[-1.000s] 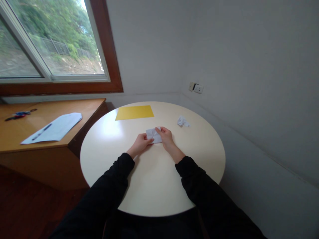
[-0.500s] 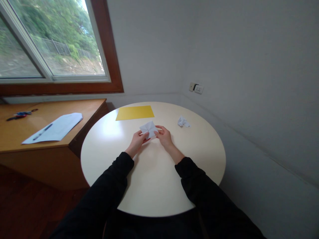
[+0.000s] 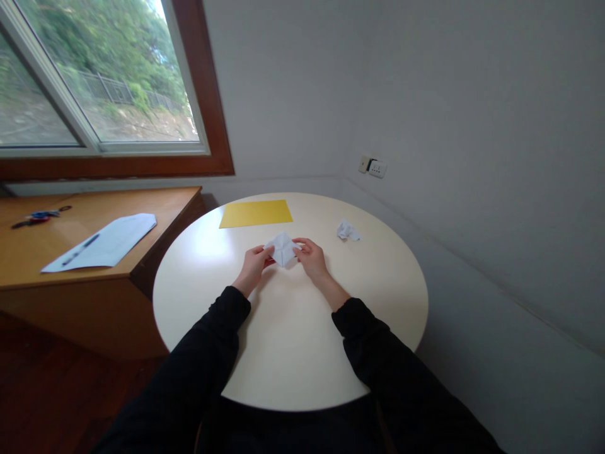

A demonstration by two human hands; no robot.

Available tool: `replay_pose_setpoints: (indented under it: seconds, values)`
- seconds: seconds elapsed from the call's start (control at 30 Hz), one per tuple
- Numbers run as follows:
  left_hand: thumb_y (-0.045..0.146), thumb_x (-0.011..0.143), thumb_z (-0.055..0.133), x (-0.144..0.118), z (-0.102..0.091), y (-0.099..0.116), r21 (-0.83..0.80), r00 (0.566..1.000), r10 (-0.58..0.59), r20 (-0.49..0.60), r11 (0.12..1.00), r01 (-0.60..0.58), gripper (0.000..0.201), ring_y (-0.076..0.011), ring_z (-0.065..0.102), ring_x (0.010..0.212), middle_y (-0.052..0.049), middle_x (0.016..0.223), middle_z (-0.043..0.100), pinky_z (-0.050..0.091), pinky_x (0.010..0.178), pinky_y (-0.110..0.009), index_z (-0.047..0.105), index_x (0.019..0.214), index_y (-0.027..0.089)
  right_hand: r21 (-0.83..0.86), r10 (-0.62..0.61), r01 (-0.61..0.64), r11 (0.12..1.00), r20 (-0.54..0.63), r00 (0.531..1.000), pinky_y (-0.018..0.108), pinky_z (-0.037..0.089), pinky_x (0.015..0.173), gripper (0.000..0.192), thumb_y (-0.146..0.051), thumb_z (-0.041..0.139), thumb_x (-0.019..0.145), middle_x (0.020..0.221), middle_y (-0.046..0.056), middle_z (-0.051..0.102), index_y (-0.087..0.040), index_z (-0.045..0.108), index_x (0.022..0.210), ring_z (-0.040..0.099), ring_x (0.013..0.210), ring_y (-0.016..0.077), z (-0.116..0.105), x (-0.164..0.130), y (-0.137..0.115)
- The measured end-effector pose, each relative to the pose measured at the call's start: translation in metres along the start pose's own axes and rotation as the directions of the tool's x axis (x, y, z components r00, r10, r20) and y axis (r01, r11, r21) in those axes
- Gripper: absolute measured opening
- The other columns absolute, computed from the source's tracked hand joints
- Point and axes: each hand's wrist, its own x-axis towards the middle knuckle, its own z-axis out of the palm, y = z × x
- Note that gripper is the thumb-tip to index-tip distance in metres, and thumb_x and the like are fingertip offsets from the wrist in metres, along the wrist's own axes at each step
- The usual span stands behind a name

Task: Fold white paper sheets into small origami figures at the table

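Note:
A small folded white paper [image 3: 282,248] with creases is held up just above the round cream table [image 3: 293,340]. My left hand [image 3: 254,265] pinches its left edge and my right hand [image 3: 309,256] pinches its right edge. A bit of red shows under the paper by my left fingers. Both forearms wear black sleeves.
A yellow sheet [image 3: 256,213] lies at the table's far side and a crumpled white paper [image 3: 347,231] at the right. A wooden desk [image 3: 70,258] to the left carries a white sheet with a pen [image 3: 101,242] and a blue-red object [image 3: 35,217]. Walls close in on the right.
The paper was flat on the table under both hands a second ago; it is now lifted and turned to a diamond shape, and my left hand has shifted slightly left.

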Motion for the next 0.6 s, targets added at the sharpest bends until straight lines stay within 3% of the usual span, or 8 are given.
replay_pose_setpoints:
  seconds: [0.17, 0.37, 0.6]
  values:
    - [0.026, 0.064, 0.063, 0.0018, -0.0013, -0.0016, -0.024, 1.0, -0.014, 0.016, 1.0, 0.014, 0.02, -0.0132, 0.058, 0.064, -0.008, 0.069, 0.062, 0.047, 0.07, -0.03, 0.06, 0.07, 0.007, -0.022, 0.011, -0.011, 1.0, -0.001, 1.0, 0.024, 0.044, 0.057, 0.014, -0.026, 0.058, 0.062, 0.076, 0.002, 0.065, -0.018, 0.065, 0.071, 0.057, 0.067, 0.0126, 0.0, -0.0003, -0.0015]
    - [0.017, 0.07, 0.058, 0.0015, 0.0001, 0.0002, 0.01, 0.997, 0.021, -0.072, 1.0, -0.021, 0.043, -0.01, 0.056, 0.057, -0.006, 0.073, 0.063, 0.048, 0.061, -0.028, 0.054, 0.112, 0.008, 0.087, 0.1, -0.103, 0.991, 0.041, 0.994, 0.028, 0.048, 0.067, 0.023, -0.022, 0.056, 0.062, 0.087, 0.004, 0.066, -0.018, 0.067, 0.081, 0.059, 0.076, 0.0148, 0.0009, -0.0022, -0.0037]
    - [0.015, 0.068, 0.053, -0.0009, 0.0027, 0.0041, 0.004, 1.0, -0.014, -0.017, 1.0, 0.014, 0.025, -0.0107, 0.058, 0.056, -0.006, 0.071, 0.061, 0.049, 0.057, -0.026, 0.059, 0.092, 0.01, 0.152, 0.134, -0.143, 0.978, 0.069, 0.989, 0.029, 0.049, 0.069, 0.025, -0.02, 0.055, 0.06, 0.085, 0.003, 0.066, -0.019, 0.066, 0.082, 0.059, 0.077, 0.0151, 0.0014, -0.003, -0.0056]
